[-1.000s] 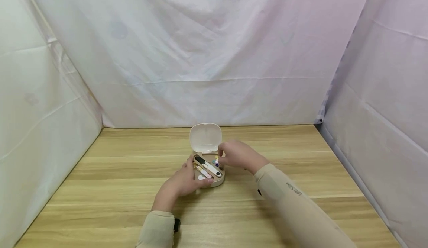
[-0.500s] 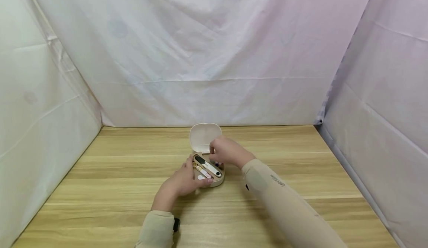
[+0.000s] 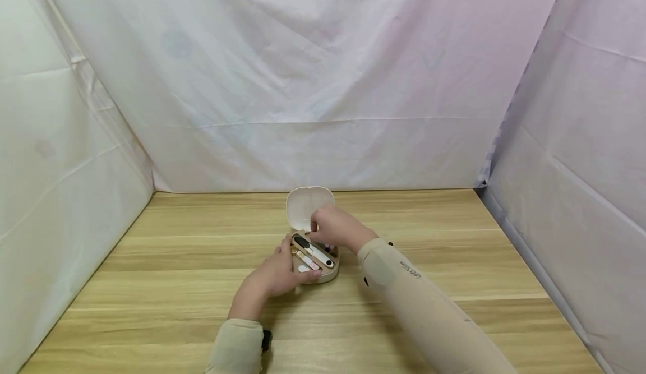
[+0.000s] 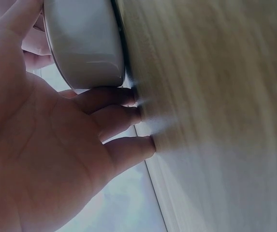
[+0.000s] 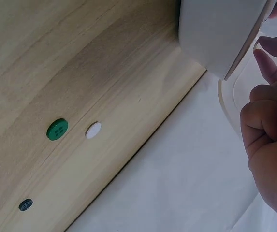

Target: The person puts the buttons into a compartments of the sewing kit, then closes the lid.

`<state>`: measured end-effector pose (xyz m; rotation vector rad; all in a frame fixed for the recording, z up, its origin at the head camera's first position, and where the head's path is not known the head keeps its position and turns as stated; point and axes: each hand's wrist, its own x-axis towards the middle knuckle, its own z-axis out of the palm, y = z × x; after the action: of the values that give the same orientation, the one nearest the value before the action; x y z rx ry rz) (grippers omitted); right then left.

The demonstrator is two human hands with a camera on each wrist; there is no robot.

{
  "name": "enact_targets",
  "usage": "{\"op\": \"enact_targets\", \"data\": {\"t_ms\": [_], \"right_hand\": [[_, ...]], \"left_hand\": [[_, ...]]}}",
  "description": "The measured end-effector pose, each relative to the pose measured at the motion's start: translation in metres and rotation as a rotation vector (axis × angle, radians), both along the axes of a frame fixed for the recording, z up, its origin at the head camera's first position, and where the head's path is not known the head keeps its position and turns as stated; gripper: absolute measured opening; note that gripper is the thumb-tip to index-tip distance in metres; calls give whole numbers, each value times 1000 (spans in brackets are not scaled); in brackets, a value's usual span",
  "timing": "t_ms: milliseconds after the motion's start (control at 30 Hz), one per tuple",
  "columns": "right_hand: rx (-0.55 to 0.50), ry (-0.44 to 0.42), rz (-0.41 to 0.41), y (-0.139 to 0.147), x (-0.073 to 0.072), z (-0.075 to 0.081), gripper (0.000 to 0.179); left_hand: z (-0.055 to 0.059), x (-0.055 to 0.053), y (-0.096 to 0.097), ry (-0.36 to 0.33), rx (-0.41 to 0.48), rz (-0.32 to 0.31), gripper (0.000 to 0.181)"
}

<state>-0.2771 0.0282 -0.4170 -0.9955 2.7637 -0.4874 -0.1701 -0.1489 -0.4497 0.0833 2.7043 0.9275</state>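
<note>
A beige sewing kit box (image 3: 330, 275) stands on the table with its lid (image 3: 299, 203) raised at the back. My left hand (image 3: 275, 273) holds the box from the left, thumb at the front rim, fingers along the side wall (image 4: 87, 43). Inside lie white thread snips (image 3: 322, 255) with a black end and a short patterned strip (image 3: 309, 260) beside them. My right hand (image 3: 340, 229) is over the box's back right part and hides most of the buttons there. In the right wrist view, its thumb and forefinger pinch a small, thin, pale button (image 5: 256, 45), seen edge-on.
In the right wrist view, a green button (image 5: 57, 129), a white button (image 5: 94, 130) and a dark button (image 5: 26, 205) lie on the wooden table (image 3: 176, 284) beside the box. White cloth (image 3: 323, 82) hangs behind the table and along both sides.
My right hand has moved left from the box's right edge, over the back compartment, covering the buttons seen there before. The left hand and the box have stayed in place.
</note>
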Motion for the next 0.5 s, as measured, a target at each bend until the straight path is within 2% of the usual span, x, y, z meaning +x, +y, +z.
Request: {"op": "enact_targets", "data": {"t_ms": [167,400,500], "right_hand": [[-44,-63,-24,4,0,2,9],[-73,-41,-57,19,2,5,8],[-115,-64,-98,31,7,8,8]], "left_hand": [[-1,-1,-1,-3,1,2,130],[-1,-1,0,-7,10,5,130],[-1,-2,0,-9,20,7,130]]}}
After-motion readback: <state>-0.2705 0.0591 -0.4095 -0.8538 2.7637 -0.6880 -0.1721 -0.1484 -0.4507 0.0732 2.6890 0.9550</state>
